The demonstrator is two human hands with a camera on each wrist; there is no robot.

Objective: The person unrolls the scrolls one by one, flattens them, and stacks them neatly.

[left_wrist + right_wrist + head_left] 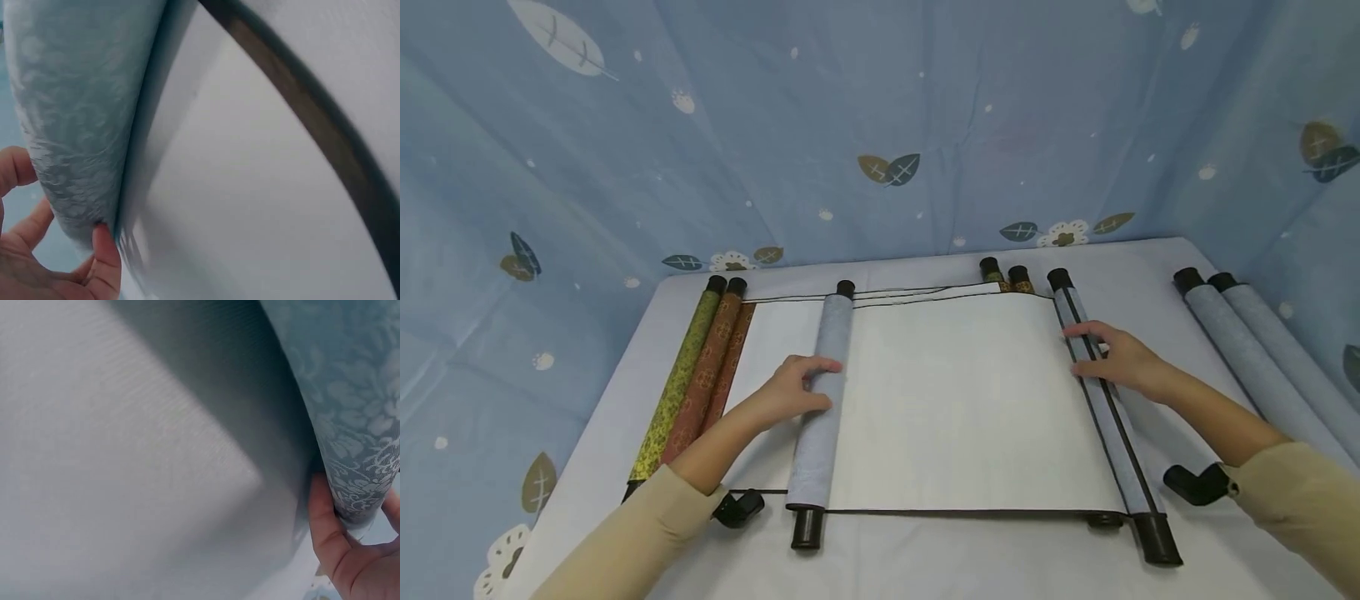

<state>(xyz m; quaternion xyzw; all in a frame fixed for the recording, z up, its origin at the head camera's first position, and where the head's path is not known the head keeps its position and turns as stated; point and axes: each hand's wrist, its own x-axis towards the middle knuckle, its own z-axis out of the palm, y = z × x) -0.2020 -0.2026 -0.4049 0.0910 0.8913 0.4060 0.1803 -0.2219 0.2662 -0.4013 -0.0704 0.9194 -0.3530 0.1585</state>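
Observation:
A partly unrolled hanging scroll with pale blue patterned backing lies across the table, its blank white paper (970, 400) stretched between two rolled ends with black knobs. My left hand (793, 387) grips the left roll (823, 425), thumb on the near side and fingers over the far side. In the left wrist view, the fingertips (106, 250) touch the patterned backing (81, 112). My right hand (1120, 358) holds the right roll (1105, 408) about midway along. The right wrist view has the thumb and fingers (325, 512) on either side of the blue roll (356, 400).
Yellow-green (681, 383) and reddish-brown (707, 379) rolls lie at the left. Further white sheets (775, 333) lie under the blue scroll, with dark-knobbed rolls (1019, 279) behind it. Two pale blue rolls (1262, 358) rest at the right. A blue leaf-patterned cloth (820, 100) hangs behind.

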